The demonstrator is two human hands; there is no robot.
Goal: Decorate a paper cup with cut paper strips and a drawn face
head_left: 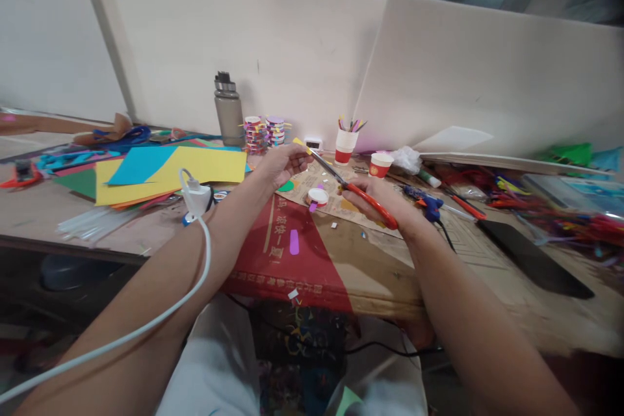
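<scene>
My right hand (375,200) is closed round the red handles of a pair of scissors (351,190), blades pointing up and left. The blade tips meet a small yellow paper piece (301,143) pinched in the fingers of my left hand (283,162). Both hands hover over a flattened red and brown cardboard box (292,253) on the desk. A paper cup (318,197) lies just below the scissors. A purple paper strip (294,242) rests on the red cardboard.
Yellow and blue paper sheets (170,169) lie at left. A grey bottle (229,110), stacked decorated cups (266,131), red-white cups (345,144), a blue glue gun (429,205), a black slab (533,259) and a white charger cable (195,198) crowd the desk. White panels stand behind.
</scene>
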